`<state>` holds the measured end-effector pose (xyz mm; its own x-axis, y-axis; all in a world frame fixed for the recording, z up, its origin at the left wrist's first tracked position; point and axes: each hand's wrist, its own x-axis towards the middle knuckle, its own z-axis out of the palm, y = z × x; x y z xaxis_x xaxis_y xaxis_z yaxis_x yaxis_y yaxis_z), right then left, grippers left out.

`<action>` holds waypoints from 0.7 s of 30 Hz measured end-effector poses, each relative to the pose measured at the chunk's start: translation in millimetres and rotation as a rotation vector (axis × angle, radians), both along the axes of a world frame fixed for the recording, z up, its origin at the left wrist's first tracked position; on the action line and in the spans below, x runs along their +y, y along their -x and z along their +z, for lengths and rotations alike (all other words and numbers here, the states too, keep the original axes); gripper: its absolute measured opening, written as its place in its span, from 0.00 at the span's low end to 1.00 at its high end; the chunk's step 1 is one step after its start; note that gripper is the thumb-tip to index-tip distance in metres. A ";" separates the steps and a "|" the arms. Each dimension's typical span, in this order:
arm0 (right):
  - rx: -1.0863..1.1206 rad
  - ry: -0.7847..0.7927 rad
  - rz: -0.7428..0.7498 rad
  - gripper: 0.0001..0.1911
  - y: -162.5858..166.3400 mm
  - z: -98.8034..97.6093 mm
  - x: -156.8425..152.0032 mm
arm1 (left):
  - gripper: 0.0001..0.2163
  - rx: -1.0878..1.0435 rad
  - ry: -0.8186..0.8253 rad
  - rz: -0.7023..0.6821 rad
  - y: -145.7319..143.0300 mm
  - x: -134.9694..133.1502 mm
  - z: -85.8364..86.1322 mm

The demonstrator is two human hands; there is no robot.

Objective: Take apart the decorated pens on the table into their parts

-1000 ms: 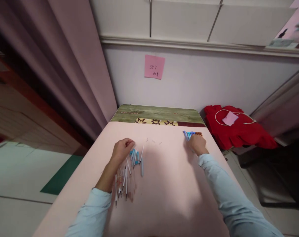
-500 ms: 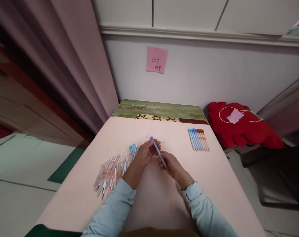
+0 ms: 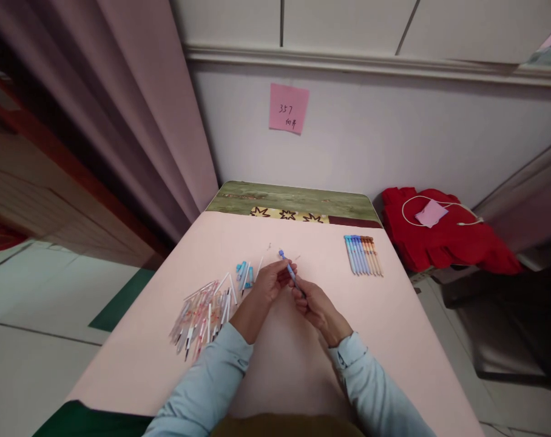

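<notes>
Hands meet over the middle of the pink worktop (image 3: 303, 364) in the head view: the left hand (image 3: 270, 284) and the right hand (image 3: 312, 303) both have their fingers closed on one blue pen (image 3: 288, 269), whose capped end sticks up and away from the grip. Left of the grip lies a loose heap of pen parts (image 3: 207, 312), with a few blue caps (image 3: 244, 272) just beside the left hand. Far right of the grip, well apart, a neat row of finished pens (image 3: 363, 255) rests near the worktop edge.

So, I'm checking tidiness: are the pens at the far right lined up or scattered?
Lined up: the pens lie side by side in one neat row on the table.
</notes>
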<state>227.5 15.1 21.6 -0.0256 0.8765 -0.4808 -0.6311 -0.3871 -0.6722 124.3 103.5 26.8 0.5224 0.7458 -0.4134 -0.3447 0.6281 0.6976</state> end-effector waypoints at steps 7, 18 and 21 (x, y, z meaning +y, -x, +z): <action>-0.621 -0.161 -0.092 0.19 7.6 1.5 -9.9 | 0.14 0.131 -0.091 0.139 -8.1 -3.9 1.2; -0.357 -0.091 0.001 0.25 16.3 12.6 -23.9 | 0.12 0.040 -0.121 0.266 13.3 10.6 10.8; -0.387 -0.079 0.028 0.24 15.4 10.3 -26.6 | 0.12 0.290 -0.265 0.334 27.0 23.6 8.7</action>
